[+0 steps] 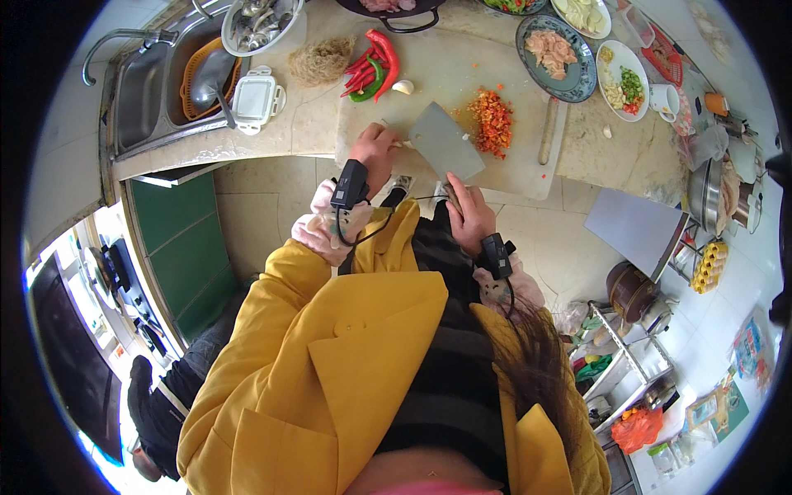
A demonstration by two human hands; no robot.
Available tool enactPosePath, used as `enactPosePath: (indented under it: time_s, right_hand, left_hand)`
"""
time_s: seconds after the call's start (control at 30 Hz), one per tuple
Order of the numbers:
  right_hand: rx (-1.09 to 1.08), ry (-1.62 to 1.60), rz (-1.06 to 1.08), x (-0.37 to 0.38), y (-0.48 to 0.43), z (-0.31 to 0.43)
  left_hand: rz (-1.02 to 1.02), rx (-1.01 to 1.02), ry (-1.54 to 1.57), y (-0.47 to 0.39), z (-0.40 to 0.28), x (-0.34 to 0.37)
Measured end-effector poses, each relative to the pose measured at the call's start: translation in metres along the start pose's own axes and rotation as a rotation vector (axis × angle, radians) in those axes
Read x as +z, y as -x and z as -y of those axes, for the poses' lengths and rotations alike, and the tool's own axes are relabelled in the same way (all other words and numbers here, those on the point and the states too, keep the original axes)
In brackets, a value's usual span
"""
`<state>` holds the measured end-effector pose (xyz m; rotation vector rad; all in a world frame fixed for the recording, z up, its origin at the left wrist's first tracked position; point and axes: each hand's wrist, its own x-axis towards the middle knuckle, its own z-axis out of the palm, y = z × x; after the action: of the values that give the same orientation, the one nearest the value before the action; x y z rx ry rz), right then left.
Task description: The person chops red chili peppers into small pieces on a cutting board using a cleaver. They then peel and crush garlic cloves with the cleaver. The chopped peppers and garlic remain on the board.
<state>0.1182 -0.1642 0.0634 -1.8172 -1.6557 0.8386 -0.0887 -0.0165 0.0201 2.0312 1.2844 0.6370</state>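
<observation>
My right hand (471, 213) grips the wooden handle of a Chinese cleaver (447, 142). Its broad blade lies nearly flat over the white cutting board (433, 68), with small white bits stuck on it. My left hand (374, 151) is at the board's front left edge, fingers curled at a small whitish piece, apparently a garlic clove (398, 144), beside the blade. Chopped red chilli (492, 120) is heaped to the right of the blade. Whole red chillies (385, 55), a green chilli (371, 83) and a garlic clove (403, 86) lie on the board's far left part.
Left stand a sink (143, 93), a bowl of fish pieces (263, 31), a lidded box (255, 99) and a fibrous bundle (322, 60). To the right are a plate of sliced meat (526, 74) and an oval plate (640, 71) of chopped seasonings. A person (179, 383) is behind at left.
</observation>
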Motion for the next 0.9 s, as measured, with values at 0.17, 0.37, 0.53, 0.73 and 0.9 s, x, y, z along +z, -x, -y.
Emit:
enactPosePath:
  time_s: [0.17, 0.37, 0.53, 0.73, 0.9]
  right_hand:
    - [-0.080, 0.015, -0.058, 0.008, -0.006, 0.015]
    - [-0.175, 0.084, -0.040, 0.029, -0.005, 0.002]
    - [-0.066, 0.096, 0.072, 0.038, -0.007, -0.007]
    - [-0.050, 0.116, 0.119, 0.036, -0.007, -0.003]
    - [0.050, 0.073, 0.238, 0.040, -0.019, -0.003]
  left_hand:
    - [-0.053, -0.089, -0.047, 0.017, 0.023, -0.021]
    - [-0.109, -0.038, -0.048, 0.025, 0.034, -0.027]
    - [-0.097, -0.076, -0.014, 0.021, 0.036, -0.026]
    - [-0.119, -0.073, 0.015, 0.023, 0.037, -0.024]
    - [-0.100, -0.044, -0.011, 0.023, 0.037, -0.027]
